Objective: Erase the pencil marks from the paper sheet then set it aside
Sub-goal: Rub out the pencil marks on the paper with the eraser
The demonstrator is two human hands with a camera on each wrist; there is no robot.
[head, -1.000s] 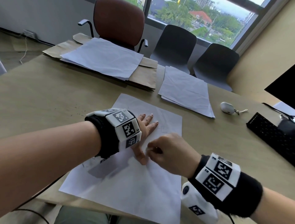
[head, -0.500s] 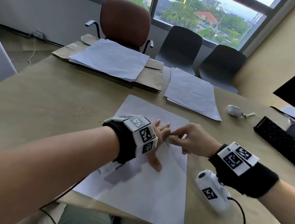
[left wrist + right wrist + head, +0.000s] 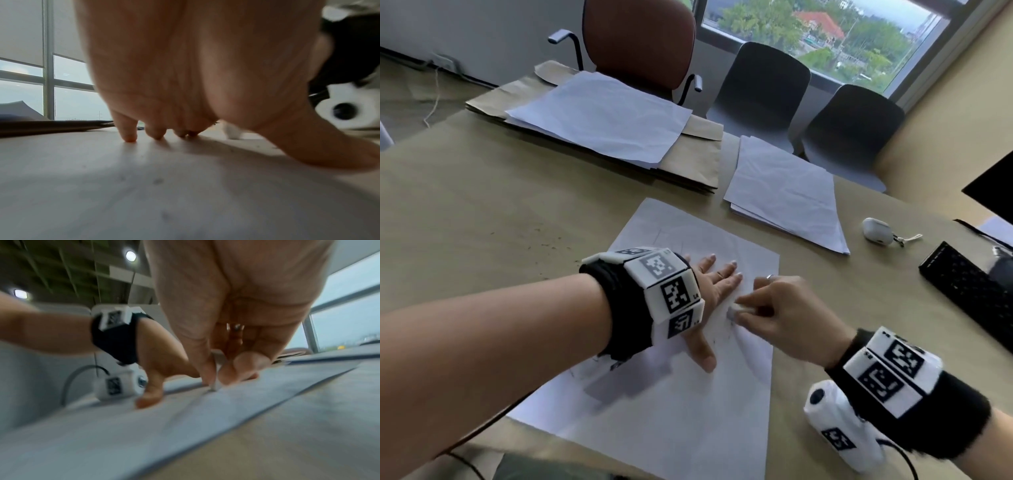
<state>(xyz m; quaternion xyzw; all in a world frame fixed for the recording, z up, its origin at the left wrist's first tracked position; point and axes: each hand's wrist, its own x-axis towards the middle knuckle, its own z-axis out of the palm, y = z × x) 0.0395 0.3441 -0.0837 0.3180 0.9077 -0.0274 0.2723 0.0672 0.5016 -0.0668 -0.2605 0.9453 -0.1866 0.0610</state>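
A white paper sheet (image 3: 674, 411) with faint pencil marks lies on the tan table in front of me. My left hand (image 3: 714, 291) lies flat on it, fingers spread and straight, pressing it down; the left wrist view shows its fingertips (image 3: 129, 138) on the paper (image 3: 144, 186). My right hand (image 3: 767, 315) pinches a small white eraser (image 3: 734, 311) between thumb and fingers. The eraser's tip (image 3: 214, 387) touches the sheet (image 3: 123, 434) just right of my left hand (image 3: 162, 369). Dark eraser crumbs lie around the contact spot.
Farther back lie a stack of white sheets (image 3: 787, 195) and a crumpled sheet on brown envelopes (image 3: 602, 116). A white earbud case (image 3: 876, 231) and a black keyboard (image 3: 972, 291) sit at the right. Chairs stand behind the table.
My right hand has moved back toward me and leftward over the sheet with the eraser, after reaching farther up half a second ago. My left hand stays pressed on the paper.
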